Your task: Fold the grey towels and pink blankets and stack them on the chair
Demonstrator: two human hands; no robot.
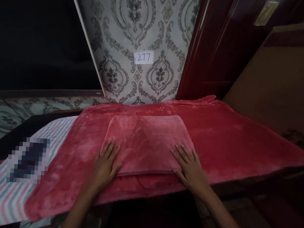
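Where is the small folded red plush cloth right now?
In the head view, the small folded red plush cloth lies centre frame on the larger red plush blanket, with the left hand and right hand flat on its near corners.

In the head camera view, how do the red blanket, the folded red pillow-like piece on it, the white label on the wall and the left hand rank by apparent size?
Largest to smallest:
1. red blanket
2. folded red piece
3. left hand
4. white label
The label is farther from the camera, so its true size against the hand is unsure.

Both forearms bare, no sleeves in view. Left hand and right hand: no rings visible. Right wrist carries a thin pale band, possibly a bracelet; dim there.
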